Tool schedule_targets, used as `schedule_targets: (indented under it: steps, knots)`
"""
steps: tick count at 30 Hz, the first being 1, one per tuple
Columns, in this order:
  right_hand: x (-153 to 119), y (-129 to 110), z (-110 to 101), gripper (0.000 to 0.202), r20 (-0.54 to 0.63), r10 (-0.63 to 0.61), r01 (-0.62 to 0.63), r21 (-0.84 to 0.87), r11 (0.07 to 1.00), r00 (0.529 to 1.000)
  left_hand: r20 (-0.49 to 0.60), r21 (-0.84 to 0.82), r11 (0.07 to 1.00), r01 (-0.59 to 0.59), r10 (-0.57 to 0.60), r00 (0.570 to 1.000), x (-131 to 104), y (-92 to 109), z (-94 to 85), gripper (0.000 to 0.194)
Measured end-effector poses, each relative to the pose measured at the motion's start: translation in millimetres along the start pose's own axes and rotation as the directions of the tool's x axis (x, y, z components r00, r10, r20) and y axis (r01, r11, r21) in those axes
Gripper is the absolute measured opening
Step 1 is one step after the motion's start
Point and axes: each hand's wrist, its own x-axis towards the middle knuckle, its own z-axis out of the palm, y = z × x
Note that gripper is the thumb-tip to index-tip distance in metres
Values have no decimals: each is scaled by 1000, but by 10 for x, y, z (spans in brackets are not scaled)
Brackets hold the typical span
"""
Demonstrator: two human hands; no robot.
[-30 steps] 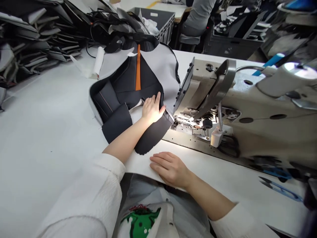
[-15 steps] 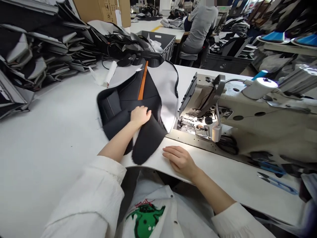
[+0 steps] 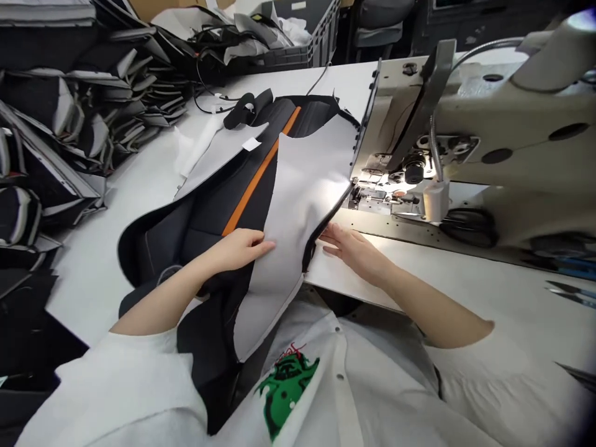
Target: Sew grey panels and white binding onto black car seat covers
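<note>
Black material with an orange stripe [image 3: 256, 180] running up it spreads out under the hands, seen through the head view. It is a sewn cover [image 3: 218, 202], lying on the white desk [image 3: 88, 273], with a pale grey panel [image 3: 302, 186] on top that reaches both ahead of the left fingers and back toward the wearer's body.

Left hand [image 3: 233, 249] lies across the cover, thumb and index finger close together at the near part of the grey panel; I can't tell from here whether they pinch any of it. Right hand [image 3: 361, 251] comes in from the other side, fingers stretched out and close together, the tips at the panel's dark edge [image 3: 321, 230]. Whether they grip that edge, I can't make out.

Just beyond the right fingers and to their right stands a sewing machine [image 3: 526, 124], a bright light on its needle area. Farther right of those fingers sits a pair of snips [image 3: 570, 292].

Past the left fingers, a small white tag [image 3: 251, 144] rests on the cover, and a white roll [image 3: 201, 149] lies farther left. Beyond both hands there's a grey crate [image 3: 323, 37], and well to the left of the left fingers, heaps of dark and grey pieces [image 3: 88, 118] are piled up.
</note>
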Motion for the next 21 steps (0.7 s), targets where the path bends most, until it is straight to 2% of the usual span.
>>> schedule_targets:
  steps: [2, 4, 5, 7, 9, 11, 13, 15, 16, 18, 19, 20, 21]
  knots:
    - [-162, -102, 88, 46, 116, 40, -48, 68, 997, 992, 4, -71, 994, -85, 86, 996, 3, 292, 101, 45]
    - [-215, -204, 174, 53, 210, 49, -76, 124, 989, 976, -19, -157, 956, -246, 246, 969, 29, 572, 261, 41]
    - [-185, -248, 205, 58, 218, 41, -70, 126, 989, 975, -30, -165, 926, -341, 341, 940, 65, 686, 362, 38]
    - [-27, -311, 217, 65, 147, 14, -25, 77, 997, 989, -68, -63, 862, -502, 499, 864, 202, 817, 580, 32]
    - [201, -331, 159, 61, 12, -2, 3, -64, 998, 1000, -68, 153, 794, -589, 603, 795, 412, 809, 780, 24]
    - [414, -311, 45, 45, -168, -29, -29, -328, 944, 985, 19, 361, 686, -631, 672, 741, 631, 714, 928, 23]
    - [548, -260, -99, 29, -323, -91, -128, -596, 793, 942, 125, 484, 574, -660, 702, 701, 784, 619, 1018, 25]
    - [581, -188, -251, 27, -393, -129, -209, -706, 676, 910, 204, 517, 491, -701, 724, 658, 834, 568, 1053, 26]
    - [567, -149, -322, 28, -404, -135, -215, -707, 674, 905, 229, 500, 467, -730, 741, 631, 823, 555, 1047, 26]
    - [506, -71, -431, 28, -421, -149, -171, -632, 755, 895, 217, 420, 476, -773, 774, 595, 761, 521, 983, 27]
    - [472, -36, -461, 27, -430, -148, -135, -561, 817, 890, 164, 355, 522, -776, 782, 601, 725, 490, 926, 28]
    - [443, -4, -469, 28, -444, -126, -104, -459, 882, 887, 72, 263, 593, -761, 775, 628, 696, 448, 856, 30]
    - [426, 23, -455, 30, -460, -78, -88, -329, 940, 885, -52, 139, 674, -725, 736, 675, 679, 397, 780, 32]
